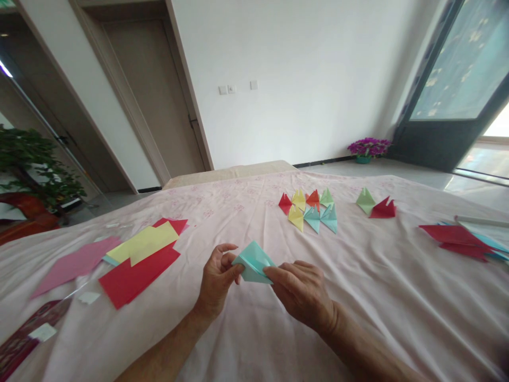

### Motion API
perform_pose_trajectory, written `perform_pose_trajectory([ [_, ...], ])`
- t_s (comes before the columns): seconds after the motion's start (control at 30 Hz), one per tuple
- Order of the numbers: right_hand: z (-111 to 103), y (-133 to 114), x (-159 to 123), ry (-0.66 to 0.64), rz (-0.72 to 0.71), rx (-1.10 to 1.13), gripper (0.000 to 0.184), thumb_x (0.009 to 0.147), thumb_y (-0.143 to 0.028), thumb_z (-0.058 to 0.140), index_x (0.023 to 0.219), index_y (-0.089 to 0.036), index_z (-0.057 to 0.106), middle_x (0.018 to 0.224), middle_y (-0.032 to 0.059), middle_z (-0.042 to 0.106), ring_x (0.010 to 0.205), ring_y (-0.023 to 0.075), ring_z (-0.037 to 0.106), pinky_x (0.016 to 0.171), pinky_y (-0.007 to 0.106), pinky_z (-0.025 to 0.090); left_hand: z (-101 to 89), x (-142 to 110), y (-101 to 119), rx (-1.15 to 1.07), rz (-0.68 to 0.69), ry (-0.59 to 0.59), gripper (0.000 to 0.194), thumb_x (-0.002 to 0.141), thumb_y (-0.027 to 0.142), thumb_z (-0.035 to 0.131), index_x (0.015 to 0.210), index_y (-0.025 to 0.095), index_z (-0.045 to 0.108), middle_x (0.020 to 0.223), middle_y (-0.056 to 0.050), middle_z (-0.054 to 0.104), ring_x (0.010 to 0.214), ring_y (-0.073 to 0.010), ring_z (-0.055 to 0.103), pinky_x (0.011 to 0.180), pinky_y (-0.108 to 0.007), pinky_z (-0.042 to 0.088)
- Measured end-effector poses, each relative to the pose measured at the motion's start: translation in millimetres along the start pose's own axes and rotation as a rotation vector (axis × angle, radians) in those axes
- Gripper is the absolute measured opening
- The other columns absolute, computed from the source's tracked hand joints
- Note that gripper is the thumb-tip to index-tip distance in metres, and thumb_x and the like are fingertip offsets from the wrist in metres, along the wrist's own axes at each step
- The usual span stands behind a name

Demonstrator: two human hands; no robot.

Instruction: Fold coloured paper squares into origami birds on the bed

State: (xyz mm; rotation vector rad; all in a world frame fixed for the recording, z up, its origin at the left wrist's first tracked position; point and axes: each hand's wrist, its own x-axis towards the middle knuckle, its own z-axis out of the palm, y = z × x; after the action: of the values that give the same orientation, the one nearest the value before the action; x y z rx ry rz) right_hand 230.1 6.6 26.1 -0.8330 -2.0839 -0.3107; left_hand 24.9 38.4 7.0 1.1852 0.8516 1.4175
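Note:
A light turquoise piece of folded paper [254, 261] is held up between my two hands, low over the cloth, its pointed corner facing away from me. My left hand [221, 273] pinches its left corner, thumb on top and the index finger raised and curled. On the opposite side, my right hand [300, 289] grips the right corner between thumb and fingers. A fold line runs across the paper's middle. Farther off, several small folded paper figures [312, 213] in red, yellow, orange, green and blue stand grouped in two rows.
Sheets of red paper [137, 278], yellow paper [155, 241] and pink paper [75, 265] lie to the left. A green figure [365, 200] and a red figure [384, 208] sit right of the group. More red paper [457, 239] lies far right on the pink cloth [366, 307].

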Motion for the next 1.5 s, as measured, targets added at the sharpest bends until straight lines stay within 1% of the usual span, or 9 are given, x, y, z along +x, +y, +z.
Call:
perform_pose_trajectory([
  [0.17,-1,1,0,0.008,-0.001,-0.006,0.014,0.089,-0.014,0.052,0.096,-0.019,0.063,0.057,-0.0029,0.057,0.047,0.0105,0.05,0.054,0.028,0.03,-2.6,1,-2,-0.008,-0.003,-0.064,0.041,0.072,0.023,0.076,0.103,0.019,0.05,0.062,0.008,0.056,0.048,-0.0061,0.049,0.047,-0.018,0.039],
  [0.37,-2,2,-1,0.001,0.088,0.017,0.011,0.092,-0.021,0.055,0.099,-0.021,0.063,0.062,-0.0018,0.064,0.052,0.0103,0.056,0.056,0.027,0.032,-3.3,2,-1,-0.046,-0.031,-0.044,0.044,0.07,0.026,0.078,0.104,0.019,0.051,0.063,0.008,0.055,0.05,-0.0065,0.049,0.047,-0.018,0.04],
  [0.97,-10,6,5,-0.074,0.091,0.071,0.016,0.092,-0.029,0.056,0.081,-0.02,0.063,0.059,-0.0021,0.059,0.053,0.0103,0.053,0.058,0.027,0.031,-5.1,3,-1,-0.027,-0.039,-0.083,0.043,0.07,0.028,0.079,0.103,0.019,0.053,0.062,0.008,0.053,0.052,-0.0069,0.049,0.048,-0.018,0.039],
  [1.07,-11,6,4,-0.088,0.191,0.192,0.018,0.092,-0.029,0.054,0.077,-0.02,0.061,0.061,-0.0014,0.059,0.054,0.0107,0.052,0.059,0.027,0.035,-2.4,3,1,-0.036,-0.069,-0.044,0.046,0.066,0.03,0.082,0.101,0.019,0.054,0.062,0.008,0.053,0.052,-0.0068,0.048,0.048,-0.017,0.038],
  [1.2,-5,2,0,0.055,0.525,0.479,0.015,0.091,-0.033,0.052,0.089,-0.021,0.06,0.067,-0.0003,0.059,0.058,0.0125,0.053,0.06,0.027,0.043,3.6,1,1,-0.128,-0.179,0.099,0.05,0.062,0.035,0.084,0.1,0.021,0.055,0.062,0.009,0.053,0.048,-0.0046,0.046,0.046,-0.015,0.036],
  [1.27,2,-2,0,0.062,0.663,0.662,0.027,0.088,-0.039,0.056,0.107,-0.021,0.057,0.079,0.0019,0.062,0.063,0.0135,0.057,0.058,0.027,0.047,7.0,-2,-1,-0.18,-0.214,0.142,0.05,0.062,0.037,0.084,0.101,0.022,0.056,0.066,0.008,0.055,0.049,-0.0038,0.047,0.046,-0.015,0.036],
  [1.33,11,-8,2,-0.016,0.731,0.823,0.042,0.081,-0.045,0.064,0.113,-0.02,0.054,0.093,0.0051,0.063,0.069,0.015,0.061,0.058,0.027,0.05,10.5,-5,-3,-0.213,-0.225,0.156,0.047,0.065,0.037,0.082,0.101,0.022,0.056,0.074,0.007,0.057,0.053,-0.0036,0.049,0.049,-0.015,0.039],
  [1.4,19,-13,5,-0.097,0.777,0.883,0.043,0.075,-0.047,0.07,0.105,-0.019,0.057,0.097,0.007,0.064,0.073,0.0173,0.064,0.058,0.027,0.05,13.8,-9,-5,-0.218,-0.23,0.156,0.043,0.068,0.037,0.08,0.1,0.021,0.057,0.078,0.005,0.058,0.057,-0.0042,0.051,0.052,-0.015,0.041],
  [1.5,25,-20,9,-0.116,0.83,0.851,0.035,0.075,-0.047,0.071,0.09,-0.018,0.059,0.083,0.0051,0.066,0.071,0.0188,0.064,0.057,0.027,0.049,17.8,-13,-7,-0.195,-0.223,0.134,0.038,0.073,0.036,0.077,0.1,0.021,0.055,0.078,0.005,0.058,0.062,-0.0066,0.052,0.055,-0.017,0.041],
])
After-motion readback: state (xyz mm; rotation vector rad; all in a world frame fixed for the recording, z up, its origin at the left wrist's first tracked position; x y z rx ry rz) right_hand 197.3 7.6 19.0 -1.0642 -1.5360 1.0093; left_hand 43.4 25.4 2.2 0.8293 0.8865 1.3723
